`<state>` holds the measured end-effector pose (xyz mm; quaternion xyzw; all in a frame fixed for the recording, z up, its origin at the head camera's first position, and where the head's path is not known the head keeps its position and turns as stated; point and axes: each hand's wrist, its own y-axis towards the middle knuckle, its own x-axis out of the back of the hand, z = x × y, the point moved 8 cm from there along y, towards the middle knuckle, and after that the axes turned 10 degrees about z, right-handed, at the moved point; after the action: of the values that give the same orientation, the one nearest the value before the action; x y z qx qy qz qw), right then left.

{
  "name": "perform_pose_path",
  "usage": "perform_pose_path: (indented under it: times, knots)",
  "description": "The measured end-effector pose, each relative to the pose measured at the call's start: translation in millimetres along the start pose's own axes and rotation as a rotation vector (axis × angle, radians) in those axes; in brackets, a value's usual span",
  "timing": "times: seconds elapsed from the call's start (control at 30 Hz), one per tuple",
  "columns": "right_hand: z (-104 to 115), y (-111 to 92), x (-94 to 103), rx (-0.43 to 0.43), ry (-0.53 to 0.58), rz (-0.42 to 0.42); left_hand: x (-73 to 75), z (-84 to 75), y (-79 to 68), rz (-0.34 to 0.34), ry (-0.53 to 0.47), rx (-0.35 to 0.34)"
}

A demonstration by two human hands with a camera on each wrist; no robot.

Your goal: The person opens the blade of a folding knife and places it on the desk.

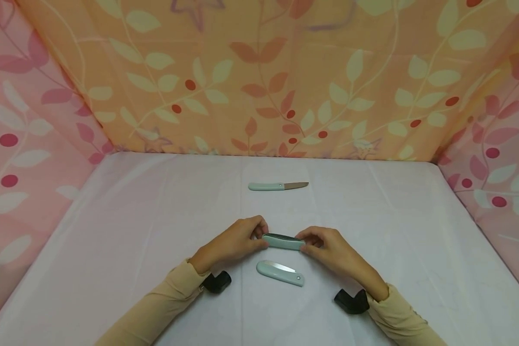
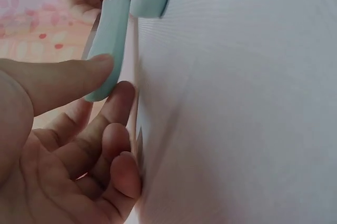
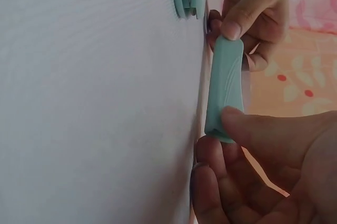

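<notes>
Mint-green handles on all three knives. Middle knife (image 1: pixel 284 242): held between both hands over the surface (image 1: pixel 190 202), lying roughly left to right, a dark strip along its far edge. Whether its underside touches the surface cannot be told.

Left hand (image 1: pixel 235 240): pinches the left end of the middle knife; in the left wrist view, the left thumb (image 2: pixel 97 71) presses on the handle face. Right hand (image 1: pixel 335 250): pinches the right end of the same knife; in the right wrist view, the right thumb (image 3: pixel 235 121) rests on a handle face with curved grooves (image 3: pixel 230 84).

Near knife (image 1: pixel 278 274): on the surface, on the near side of the held one, apart from both hands. Bright blade (image 1: pixel 281 266) shows along the far edge of its handle; round pivot (image 1: pixel 298 278) at the right end.

Far knife (image 1: pixel 270 186): on the surface beyond the hands, unfolded, handle to the left, brownish blade (image 1: pixel 296 185) pointing right.

Beige sleeves (image 1: pixel 155 307) on both arms, with a black device at the left wrist (image 1: pixel 216 282) and another at the right. Orange leaf-print cloth (image 1: pixel 259 81) at the far side; pink printed cloth at left (image 1: pixel 30 144) and right.
</notes>
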<state>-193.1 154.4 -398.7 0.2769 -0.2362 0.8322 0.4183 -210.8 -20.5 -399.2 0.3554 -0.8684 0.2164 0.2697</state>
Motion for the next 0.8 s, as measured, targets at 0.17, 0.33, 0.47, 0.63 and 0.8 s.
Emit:
perform_pose_path:
  times: [0.17,0.33,0.47,0.63,0.8]
  knots:
    - [0.8,-0.3,5.4,0.021,0.012,-0.035,1.8,-0.2,0.9,-0.017,-0.018,-0.012]
    - [2.6,-2.0,11.7,0.031,0.023,-0.087,3.8,0.4,2.7,-0.041,-0.077,-0.013]
    - [6.7,-5.9,18.4,0.025,0.042,-0.125,6.2,0.0,3.1,-0.062,-0.162,-0.021]
    - [15.3,-10.6,25.3,0.045,0.097,-0.156,11.2,-5.0,1.1,-0.105,-0.269,-0.054]
    - [17.9,-12.5,27.7,0.046,0.128,-0.177,14.7,-10.1,0.0,-0.134,-0.335,-0.081]
